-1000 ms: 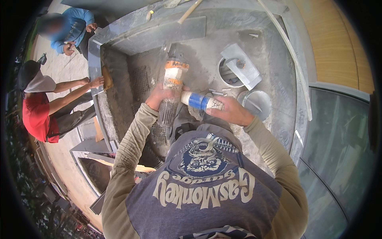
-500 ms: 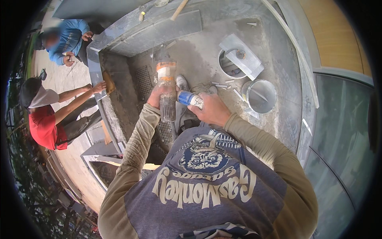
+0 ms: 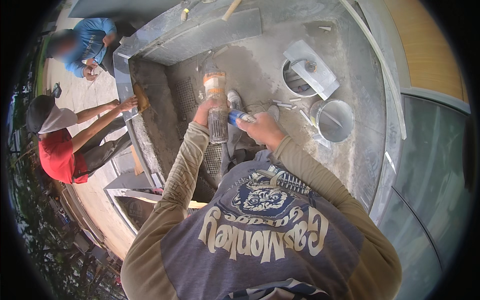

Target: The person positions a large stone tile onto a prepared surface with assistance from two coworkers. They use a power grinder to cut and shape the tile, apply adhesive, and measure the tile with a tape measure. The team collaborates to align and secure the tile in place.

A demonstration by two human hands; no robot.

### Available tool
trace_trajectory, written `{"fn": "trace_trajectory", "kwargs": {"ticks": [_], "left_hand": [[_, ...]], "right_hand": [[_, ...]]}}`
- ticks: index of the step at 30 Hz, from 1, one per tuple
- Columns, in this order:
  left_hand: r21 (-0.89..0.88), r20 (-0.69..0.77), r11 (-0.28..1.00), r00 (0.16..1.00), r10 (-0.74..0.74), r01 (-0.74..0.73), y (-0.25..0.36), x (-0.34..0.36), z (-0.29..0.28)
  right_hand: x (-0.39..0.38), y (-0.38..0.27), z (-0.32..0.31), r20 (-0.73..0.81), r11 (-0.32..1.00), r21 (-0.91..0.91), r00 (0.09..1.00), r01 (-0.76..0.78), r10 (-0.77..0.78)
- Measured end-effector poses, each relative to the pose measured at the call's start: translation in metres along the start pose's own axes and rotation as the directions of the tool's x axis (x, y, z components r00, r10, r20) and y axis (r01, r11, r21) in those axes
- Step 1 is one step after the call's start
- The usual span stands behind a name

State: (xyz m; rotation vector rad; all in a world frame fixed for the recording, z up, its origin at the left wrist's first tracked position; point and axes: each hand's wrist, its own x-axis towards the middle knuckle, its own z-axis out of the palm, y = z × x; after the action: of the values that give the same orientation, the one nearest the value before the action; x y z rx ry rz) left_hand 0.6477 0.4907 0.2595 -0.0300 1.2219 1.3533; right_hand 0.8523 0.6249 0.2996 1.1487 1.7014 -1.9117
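Note:
A dusty angle grinder (image 3: 218, 127) with an orange band hangs in front of my body, its head end pointing away from me. My left hand (image 3: 203, 113) is closed round its body. A short blue-and-white side handle (image 3: 239, 117) sticks out to the right, and my right hand (image 3: 265, 130) is wrapped round its outer end. Dust haze blurs the grinder's far end, so I cannot tell whether its disc touches anything. Below it are my shoe (image 3: 234, 100) and a floor grating (image 3: 213, 159).
On the right stand a bucket with a grey slab (image 3: 312, 70) across it and an open bucket (image 3: 336, 122). Small offcuts (image 3: 285, 104) lie nearby. A low stone ledge (image 3: 200, 42) bounds the far side. Left, a person in red (image 3: 57, 155) touches the edge; another wears blue (image 3: 95, 42).
The view has shifted slightly, and the grinder sits a little further right in it. Its side handle looks shorter and more tilted. The person in blue has moved their arms.

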Motion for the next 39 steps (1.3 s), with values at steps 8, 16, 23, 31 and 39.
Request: {"fn": "trace_trajectory", "kwargs": {"ticks": [8, 16, 23, 31, 39], "left_hand": [[0.299, 0.017, 0.948, 0.993, -0.121, 0.110, -0.010, 0.012, 0.010], [0.120, 0.131, 0.992, 0.991, 0.010, -0.026, 0.021, 0.023, 0.018], [-0.186, 0.137, 0.982, 0.991, 0.006, 0.020, 0.015, 0.027, 0.019], [-0.272, 0.041, 0.962, 0.999, 0.027, -0.015, -0.008, 0.044, 0.010], [-0.145, -0.088, 0.989, 0.995, -0.039, 0.026, -0.018, 0.037, -0.001]], "right_hand": [[0.016, 0.025, 0.023, 0.277, 0.751, 0.567, 0.937, -0.338, 0.213], [0.002, 0.034, -0.008, 0.036, 0.981, 0.190, 0.999, 0.033, -0.041], [-0.035, -0.002, -0.015, -0.142, 0.960, -0.118, 0.953, 0.252, -0.268], [-0.021, 0.011, 0.012, -0.258, 0.923, -0.323, 0.918, 0.211, -0.300], [0.020, 0.040, 0.028, -0.305, 0.962, -0.213, 0.924, 0.171, -0.232]]}}
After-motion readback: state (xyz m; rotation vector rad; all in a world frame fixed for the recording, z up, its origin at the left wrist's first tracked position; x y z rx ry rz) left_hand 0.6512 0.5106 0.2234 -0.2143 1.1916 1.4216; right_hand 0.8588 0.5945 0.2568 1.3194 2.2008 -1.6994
